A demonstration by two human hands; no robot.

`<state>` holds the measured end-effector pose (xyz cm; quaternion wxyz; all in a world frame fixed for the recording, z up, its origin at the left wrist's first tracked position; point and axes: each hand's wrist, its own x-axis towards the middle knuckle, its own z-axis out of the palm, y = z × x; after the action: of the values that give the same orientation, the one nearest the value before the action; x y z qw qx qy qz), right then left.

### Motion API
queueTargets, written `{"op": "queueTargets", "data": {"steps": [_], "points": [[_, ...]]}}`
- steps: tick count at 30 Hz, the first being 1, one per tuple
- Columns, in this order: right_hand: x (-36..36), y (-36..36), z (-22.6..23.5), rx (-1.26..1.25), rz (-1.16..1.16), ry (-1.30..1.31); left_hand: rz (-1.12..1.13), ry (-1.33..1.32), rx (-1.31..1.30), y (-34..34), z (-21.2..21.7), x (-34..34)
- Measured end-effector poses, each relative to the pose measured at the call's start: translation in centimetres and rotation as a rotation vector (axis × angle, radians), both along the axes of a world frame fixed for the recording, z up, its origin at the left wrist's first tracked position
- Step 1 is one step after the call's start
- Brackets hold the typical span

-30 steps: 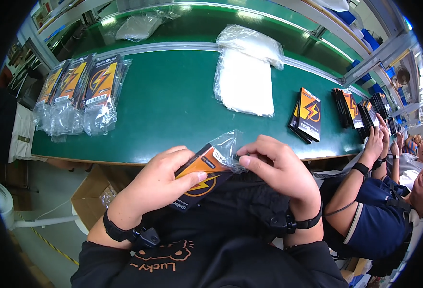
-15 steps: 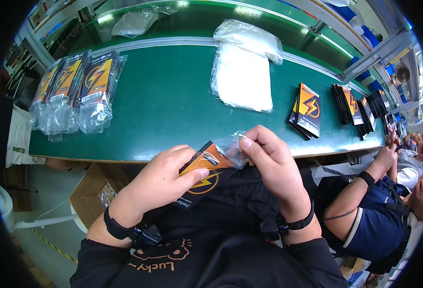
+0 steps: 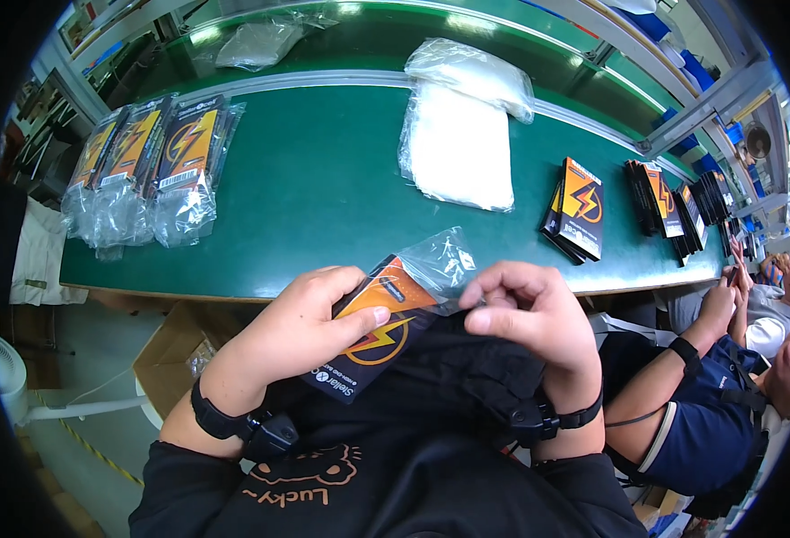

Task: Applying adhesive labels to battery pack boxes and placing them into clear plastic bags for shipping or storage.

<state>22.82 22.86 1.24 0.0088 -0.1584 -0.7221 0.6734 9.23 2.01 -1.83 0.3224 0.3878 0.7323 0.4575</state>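
My left hand (image 3: 309,318) is closed around a flat black and orange box (image 3: 377,336) with a lightning-bolt print, held tilted in front of my body. A clear plastic bag (image 3: 449,264) is around the box, and its loose end spreads out beyond the upper right side. Beside that loose end is my right hand (image 3: 529,314), its fingers curled, with a gap between thumb and forefinger. Whether a fingertip still touches the film is hard to see.
Several bagged boxes (image 3: 144,166) lie at the table's left. A stack of clear bags (image 3: 462,148) is at the centre back. Unbagged boxes (image 3: 579,211) stand right, with more piles (image 3: 659,202) beyond. A cardboard carton (image 3: 166,359) is below the green table (image 3: 305,179). A co-worker (image 3: 700,403) sits at right.
My right hand has loosened its pinch on the bag's end and moved slightly right and down. The bag's end has spread out flatter. My left hand keeps hold of the box.
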Motion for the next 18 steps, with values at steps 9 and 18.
{"op": "queueTargets", "data": {"steps": [9,18], "points": [[-0.1,-1.1,-0.3,0.611,0.028,0.35,-0.104,-0.096,0.081,-0.2,-0.6,0.0],[1.1,-1.8,-0.9,0.46,-0.027,0.421,-0.145,-0.177,-0.008,-0.1,-0.7,0.3]]}}
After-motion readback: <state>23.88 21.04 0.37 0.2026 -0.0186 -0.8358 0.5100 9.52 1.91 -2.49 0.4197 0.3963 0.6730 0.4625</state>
